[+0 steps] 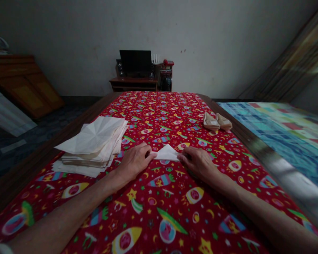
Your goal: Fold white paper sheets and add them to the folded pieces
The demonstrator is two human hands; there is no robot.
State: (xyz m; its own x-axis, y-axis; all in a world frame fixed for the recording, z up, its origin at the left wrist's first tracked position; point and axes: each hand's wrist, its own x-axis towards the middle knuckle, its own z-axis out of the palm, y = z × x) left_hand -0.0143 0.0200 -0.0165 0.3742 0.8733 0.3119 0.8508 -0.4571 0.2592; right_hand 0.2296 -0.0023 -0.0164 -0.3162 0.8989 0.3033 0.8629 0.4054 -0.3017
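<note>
A small white folded paper [166, 153], triangular with its point facing away from me, lies on the red patterned cloth. At its left corner my left hand [137, 157] pinches the paper between thumb and fingers. My right hand [197, 160] grips the opposite corner in the same way, with its fingers curled. To the left of my left hand is a stack of creased paper sheets [95, 135], the top one marked with fold lines radiating from its middle. Two folded tan paper shapes [217, 121] stand side by side near the cloth's right edge.
The red cloth [161, 113] covers a dark wooden table [79, 127]. Past its far end stands a low desk [134, 81] with a black monitor [135, 62]. A bed with a blue patterned cover [267, 137] is on the right, and a wooden cabinet [26, 84] on the left.
</note>
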